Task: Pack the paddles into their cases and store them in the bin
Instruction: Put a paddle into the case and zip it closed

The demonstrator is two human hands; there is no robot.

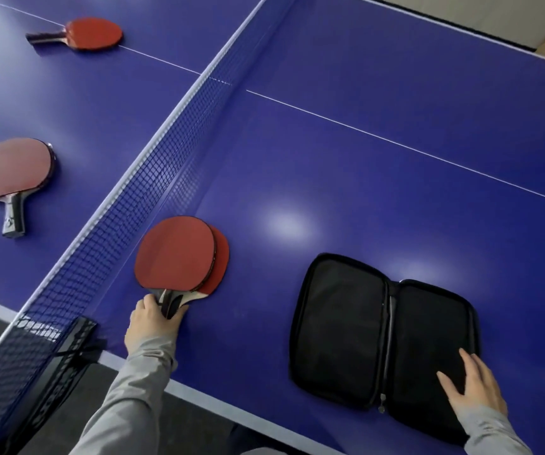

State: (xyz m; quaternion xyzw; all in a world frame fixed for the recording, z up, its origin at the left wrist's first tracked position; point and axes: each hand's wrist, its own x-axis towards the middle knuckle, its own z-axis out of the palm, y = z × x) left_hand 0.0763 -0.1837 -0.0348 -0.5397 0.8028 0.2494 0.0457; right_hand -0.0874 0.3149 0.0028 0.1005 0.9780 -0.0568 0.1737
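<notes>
On a blue table tennis table (363, 165), seen from the head camera, the left hand (153, 323) grips the handles of two stacked red paddles (179, 254) beside the net (127, 205). The right hand (474, 385) lies flat, fingers straight, on an unzipped black case (340, 326). Two more paddles (15, 169) wait beyond the net. No bin is visible. Lifted carelessly, the loosely stacked pair could slide apart.

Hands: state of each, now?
Left hand: grips the handles of two stacked paddles.
Right hand: open, fingers flat on the open case.
</notes>
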